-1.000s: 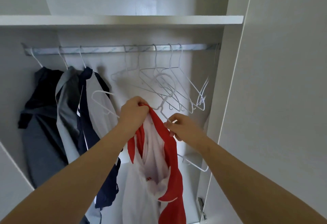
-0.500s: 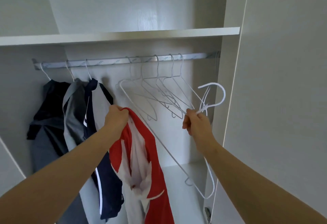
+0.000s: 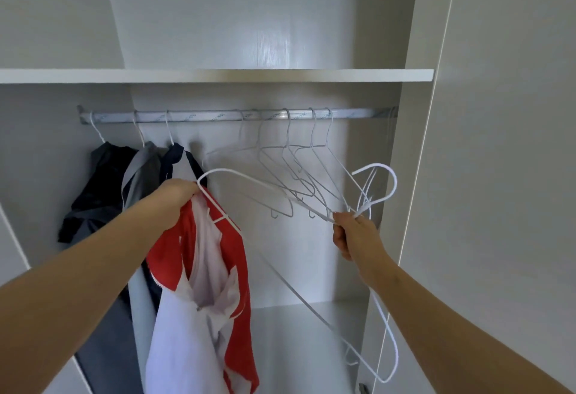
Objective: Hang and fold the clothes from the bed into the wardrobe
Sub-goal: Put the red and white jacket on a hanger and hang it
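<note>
Below the silver metal wardrobe rail (image 3: 202, 115), a red-and-white fabric shirt (image 3: 199, 284) is gripped at its bunched collar by the left hand (image 3: 174, 199), fingers (image 3: 188, 188) curled round it. A white wire hanger (image 3: 224, 170) is pinched at its neck by the right hand (image 3: 355, 238), one shoulder lying against that collar.

The right hand (image 3: 358, 234) has swung out to the right, away from the left hand (image 3: 176, 197). The white hanger (image 3: 378, 164) (hook end by the right hand) now stretches between them, one shoulder tip at the red-and-white shirt (image 3: 202, 269) collar.

Metal wardrobe rail (image 3: 218, 115) — three hung garments (image 3: 103, 181) at left, several bare white hangers (image 3: 312, 135) toward right.
</note>
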{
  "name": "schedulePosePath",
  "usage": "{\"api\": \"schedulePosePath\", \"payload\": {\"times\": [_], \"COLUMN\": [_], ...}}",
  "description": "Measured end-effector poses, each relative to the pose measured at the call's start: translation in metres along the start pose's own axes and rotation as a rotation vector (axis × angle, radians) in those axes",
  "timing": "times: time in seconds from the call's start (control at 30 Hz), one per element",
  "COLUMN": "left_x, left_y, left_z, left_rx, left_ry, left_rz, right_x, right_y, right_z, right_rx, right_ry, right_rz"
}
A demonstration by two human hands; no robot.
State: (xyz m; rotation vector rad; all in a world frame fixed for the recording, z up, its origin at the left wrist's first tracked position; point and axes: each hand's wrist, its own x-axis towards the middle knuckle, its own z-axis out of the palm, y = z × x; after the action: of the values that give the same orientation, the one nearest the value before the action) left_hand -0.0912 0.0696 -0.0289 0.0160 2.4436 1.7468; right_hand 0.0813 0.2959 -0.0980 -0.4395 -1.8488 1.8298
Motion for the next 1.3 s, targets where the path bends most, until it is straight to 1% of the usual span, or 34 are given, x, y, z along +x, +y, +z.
{"api": "schedulePosePath", "payload": {"times": [0.1, 0.27, 0.37, 0.43, 0.53, 0.6, 0.7, 0.83, 0.9, 1.0, 1.03, 1.1, 1.13, 1.2, 1.23, 1.3], "left_x": [0.005, 0.002, -0.004, -0.011, -0.026, -0.038, -0.055, -0.059, -0.055, -0.046, -0.045, -0.046, -0.047, -0.046, -0.046, -0.046], "left_y": [-0.006, -0.026, -0.032, -0.031, -0.022, -0.017, -0.014, -0.012, -0.014, -0.020, -0.022, -0.025, -0.026, -0.028, -0.030, -0.033], "left_z": [-0.005, -0.001, 0.008, 0.015, 0.027, 0.039, 0.061, 0.078, 0.078, 0.079, 0.080, 0.081, 0.082, 0.084, 0.085, 0.083], "left_rx": [0.221, 0.410, 0.455, 0.483, 0.564, 0.552, 0.453, 0.424, 0.537, 0.799, 0.814, 0.786, 0.813, 0.913, 0.921, 0.854], "left_ry": [0.156, 0.173, 0.190, 0.153, -0.021, -0.110, -0.189, -0.204, -0.194, -0.146, -0.173, -0.303, -0.350, -0.346, -0.316, -0.242], "left_rz": [0.206, 0.425, 0.567, 0.671, 0.821, 0.892, 0.926, 0.948, 0.968, 1.003, 1.001, 0.937, 0.916, 0.952, 0.983, 1.010], "right_x": [0.000, 0.000, 0.000, -0.001, -0.001, -0.001, -0.001, -0.003, -0.003, 0.000, 0.001, 0.002, 0.002, 0.001, 0.001, 0.000], "right_y": [-0.001, 0.001, 0.002, 0.004, 0.007, 0.007, 0.008, 0.009, 0.010, 0.008, 0.007, 0.004, 0.003, 0.002, 0.002, 0.000], "right_z": [0.002, 0.009, 0.020, 0.024, 0.026, 0.028, 0.034, 0.035, 0.031, 0.022, 0.019, 0.014, 0.013, 0.012, 0.013, 0.016], "right_rx": [-0.033, -0.127, -0.186, -0.217, -0.273, -0.304, -0.356, -0.304, -0.294, -0.230, -0.202, -0.172, -0.185, -0.263, -0.311, -0.395], "right_ry": [-0.023, -0.089, -0.118, -0.143, -0.174, -0.204, -0.228, -0.214, -0.169, -0.101, -0.088, -0.077, -0.072, -0.071, -0.064, 0.000], "right_rz": [-0.024, -0.047, -0.052, -0.042, -0.035, -0.038, -0.064, -0.052, -0.027, 0.007, 0.008, 0.003, -0.001, -0.023, -0.045, -0.127]}}
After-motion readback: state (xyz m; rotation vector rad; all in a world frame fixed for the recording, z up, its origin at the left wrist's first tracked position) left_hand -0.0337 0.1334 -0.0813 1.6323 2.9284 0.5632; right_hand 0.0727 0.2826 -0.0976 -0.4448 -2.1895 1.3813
